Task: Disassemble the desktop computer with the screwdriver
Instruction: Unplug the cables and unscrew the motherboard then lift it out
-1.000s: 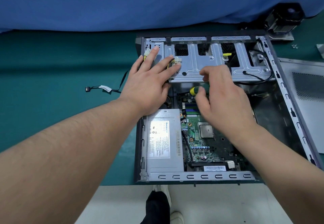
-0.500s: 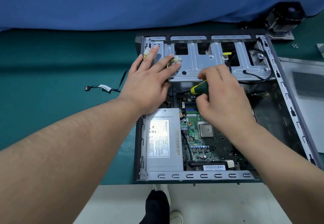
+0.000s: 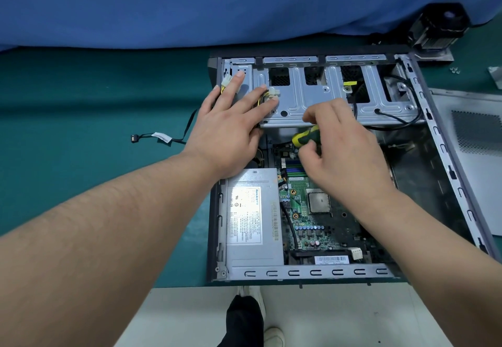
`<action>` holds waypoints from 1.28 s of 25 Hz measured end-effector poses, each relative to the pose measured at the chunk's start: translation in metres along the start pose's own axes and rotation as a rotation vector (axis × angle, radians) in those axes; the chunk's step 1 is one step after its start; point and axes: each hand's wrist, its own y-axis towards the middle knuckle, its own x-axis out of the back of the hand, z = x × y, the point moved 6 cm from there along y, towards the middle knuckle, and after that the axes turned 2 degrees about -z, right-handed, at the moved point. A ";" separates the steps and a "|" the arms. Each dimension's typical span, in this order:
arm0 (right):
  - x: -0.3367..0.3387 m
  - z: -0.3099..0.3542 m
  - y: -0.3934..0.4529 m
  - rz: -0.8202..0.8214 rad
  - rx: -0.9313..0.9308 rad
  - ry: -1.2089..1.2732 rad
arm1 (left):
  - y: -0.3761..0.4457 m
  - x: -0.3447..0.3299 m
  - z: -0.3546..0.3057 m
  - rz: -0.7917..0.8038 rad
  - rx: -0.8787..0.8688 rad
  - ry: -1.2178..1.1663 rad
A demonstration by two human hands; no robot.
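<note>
Left hand [image 3: 231, 126] flat, fingers straight, pressing drive cage [image 3: 307, 96] at case [image 3: 445, 156] far end. Right hand [image 3: 342, 151], just beside, curled round screwdriver [image 3: 305, 136]; handle axis runs left-near to right-far, tip hidden under fingers.

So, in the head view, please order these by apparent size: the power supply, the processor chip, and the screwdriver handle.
1. power supply, clearly largest.
2. processor chip.
3. screwdriver handle, though the right hand covers part of it, so ranks 2 and 3 are unsure.
</note>
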 end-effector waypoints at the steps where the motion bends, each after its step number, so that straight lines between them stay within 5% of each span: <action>1: 0.000 -0.002 0.000 0.003 -0.002 0.005 | 0.000 0.000 0.000 -0.001 -0.002 0.000; 17: 0.023 -0.026 -0.023 -0.090 -0.214 0.265 | 0.000 -0.003 0.002 -0.024 -0.021 0.003; 32: 0.151 -0.034 -0.027 -0.143 -0.548 0.432 | -0.009 0.013 -0.010 0.023 -0.021 0.033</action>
